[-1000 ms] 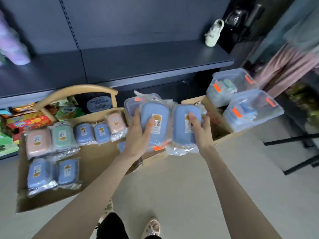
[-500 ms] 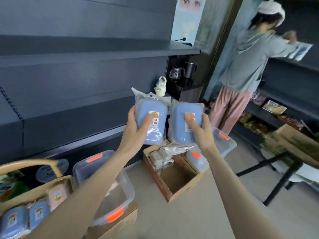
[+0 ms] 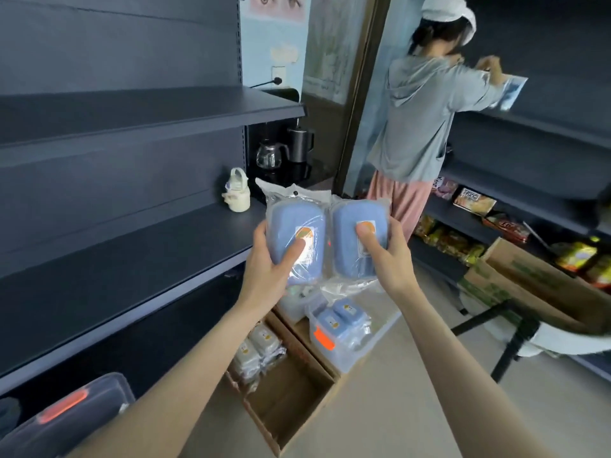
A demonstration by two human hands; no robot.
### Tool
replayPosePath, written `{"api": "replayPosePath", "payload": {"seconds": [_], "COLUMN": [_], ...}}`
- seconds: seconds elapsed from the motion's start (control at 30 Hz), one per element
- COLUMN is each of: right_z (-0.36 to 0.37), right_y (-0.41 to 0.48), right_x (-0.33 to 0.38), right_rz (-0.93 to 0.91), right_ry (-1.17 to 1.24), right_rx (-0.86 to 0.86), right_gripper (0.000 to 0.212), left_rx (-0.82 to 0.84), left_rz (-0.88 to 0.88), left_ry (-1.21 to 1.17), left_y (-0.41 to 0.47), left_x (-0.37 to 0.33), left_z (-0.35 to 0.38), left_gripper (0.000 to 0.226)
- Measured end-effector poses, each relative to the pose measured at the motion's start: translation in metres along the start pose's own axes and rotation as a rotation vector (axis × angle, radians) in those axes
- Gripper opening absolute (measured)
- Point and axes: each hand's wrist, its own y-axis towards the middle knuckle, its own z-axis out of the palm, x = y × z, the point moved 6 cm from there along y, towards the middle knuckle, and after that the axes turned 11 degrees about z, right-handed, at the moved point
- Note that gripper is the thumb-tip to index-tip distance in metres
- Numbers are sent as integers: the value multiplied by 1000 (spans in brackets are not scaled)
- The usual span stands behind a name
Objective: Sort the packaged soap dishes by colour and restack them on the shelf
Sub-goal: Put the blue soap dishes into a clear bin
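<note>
While we held two blue packs up before the shelf (image 3: 132, 259), the step in hand seemed to be the carrying of one colour group to its place. Our left hand (image 3: 267, 269) gripped the left soap dish (image 3: 292, 226), with the thumb pressed on the label and the other fingers curled behind the pack. Our right hand (image 3: 386, 256) gripped the right soap dish (image 3: 358, 219) in the same manner. Both dishes were in the air, side by side and touching, in front of the right end of the shelf and near a cream bottle (image 3: 236, 193) that stood on it. Each dish stood on end, so its long axis ran almost straight up and down, and its broad labelled face looked toward us. On the left pack the hanging tab of the bag pointed upward. We judged that the next move called for turning the dishes flat, with the long axis along the board. They should then be laid one upon the other, beside the bottle and not against it.
</note>
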Motion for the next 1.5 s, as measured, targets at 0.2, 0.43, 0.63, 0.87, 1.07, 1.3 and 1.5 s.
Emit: {"api": "replayPosePath", "payload": {"seconds": [0.2,0.43,0.63,0.87,1.07,1.3,1.5], "right_z": [-49,-68,-40,-5,1,-11,-31], "right_y": [99,203,263,319,351,395,439], "right_x": [-43,-103,-173,-260,-339,-411,-469], "right_rz": [15,96,229,341,481,557,544], "right_ry": [-68,-114,-208,-433,-538,-644,-764], "right_rx": [31,200,344,396,467,548,632], "right_gripper": [27,52,54,57,55,61,59], "left_rx": [-48,-174,-254,-211,-192,-195,-250], "left_rz": [-6,-139,-293,-536,-789,-940,-1051], "left_ry": [171,259,326,434,437,461,455], "left_y": [49,78,90,88,73,66,59], "left_x": [46,111,177,280,357,425,469], "left_z": [85,155,171,184,209,262,314], "left_gripper": [66,67,62,73,78,73,66]}}
